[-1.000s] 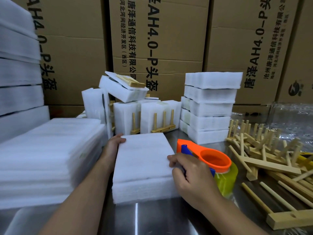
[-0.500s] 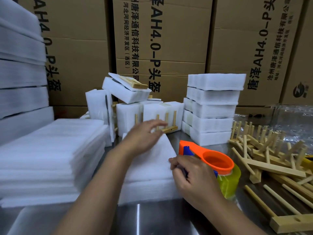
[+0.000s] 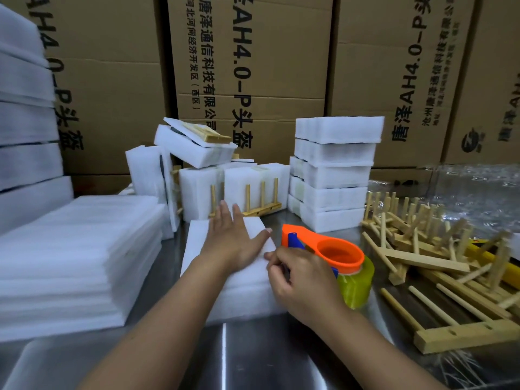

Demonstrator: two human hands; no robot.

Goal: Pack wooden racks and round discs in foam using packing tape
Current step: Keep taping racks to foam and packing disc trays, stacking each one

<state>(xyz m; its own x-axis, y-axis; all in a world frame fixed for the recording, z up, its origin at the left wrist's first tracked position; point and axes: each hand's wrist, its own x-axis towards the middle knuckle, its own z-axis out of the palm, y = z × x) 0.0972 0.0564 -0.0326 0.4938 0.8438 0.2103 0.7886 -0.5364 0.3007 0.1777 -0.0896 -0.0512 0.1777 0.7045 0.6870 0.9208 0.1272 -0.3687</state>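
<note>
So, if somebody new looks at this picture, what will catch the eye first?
First comes the bright orange tape dispenser with its yellowish tape roll, near the middle, gripped by the right hand. Just left of it, the left hand lies flat on a white foam bundle. After that, the loose pile of wooden racks at the right and the neat stack of foam packs behind stand out.

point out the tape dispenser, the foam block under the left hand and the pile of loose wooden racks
tape dispenser [image 3: 342,256]: head view, on its orange ring
foam block [image 3: 247,291]: head view, on its bare top near the front
wooden racks [image 3: 427,260]: head view, on a long bar in the pile
</note>
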